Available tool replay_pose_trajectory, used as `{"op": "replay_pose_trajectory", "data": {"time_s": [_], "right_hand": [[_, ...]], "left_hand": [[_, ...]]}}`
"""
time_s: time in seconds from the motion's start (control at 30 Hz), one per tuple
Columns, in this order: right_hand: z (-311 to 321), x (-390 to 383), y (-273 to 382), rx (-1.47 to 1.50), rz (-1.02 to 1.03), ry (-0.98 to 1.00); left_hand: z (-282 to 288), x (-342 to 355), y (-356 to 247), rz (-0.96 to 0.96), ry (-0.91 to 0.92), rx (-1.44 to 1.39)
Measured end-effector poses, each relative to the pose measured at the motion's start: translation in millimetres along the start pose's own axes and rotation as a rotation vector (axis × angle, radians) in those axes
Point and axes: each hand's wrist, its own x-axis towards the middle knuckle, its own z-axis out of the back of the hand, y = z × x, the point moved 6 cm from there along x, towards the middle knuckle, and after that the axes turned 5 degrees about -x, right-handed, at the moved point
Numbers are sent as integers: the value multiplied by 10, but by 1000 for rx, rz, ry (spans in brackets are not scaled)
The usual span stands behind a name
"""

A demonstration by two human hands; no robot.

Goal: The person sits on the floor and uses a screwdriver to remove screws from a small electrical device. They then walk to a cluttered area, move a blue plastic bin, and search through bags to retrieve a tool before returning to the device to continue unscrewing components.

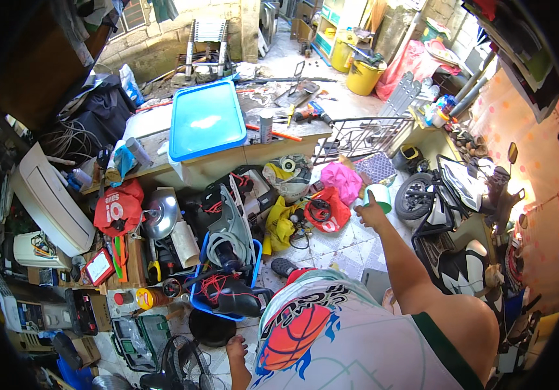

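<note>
My right arm stretches forward over the tiled floor. On my right hand [372,214], the index finger is extended and the thumb stands apart. That finger overlaps a white, pale-green-edged cylinder [383,197]; I cannot tell whether they touch. Low beside my body, my left hand [236,346] has loosely bent fingers and nothing visible in it. Nearest to it are a black fan with a wire guard [185,361] and a dark round pan-like object [212,327]. A pink plastic bag [341,182] and a red plastic bag [332,211] lie left of my right hand.
A blue crate [253,276] crammed with cables and parts stands on the floor. Behind it, a ledge bears a blue lid-like tray [206,120] and a cordless drill [317,113]. A motorcycle [448,201] stands at right. Tools, bags and appliances crowd the left.
</note>
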Motion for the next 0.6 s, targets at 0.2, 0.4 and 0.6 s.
{"op": "replay_pose_trajectory", "data": {"time_s": [0.2,0.4,0.6], "right_hand": [[-428,526,375,-25,289,16],[-596,843,505,-153,312,4],[-336,600,1016,-79,428,8]], "left_hand": [[54,-311,160,25,-62,10],[338,-219,403,-229,-43,161],[166,-376,300,-316,-48,243]]}}
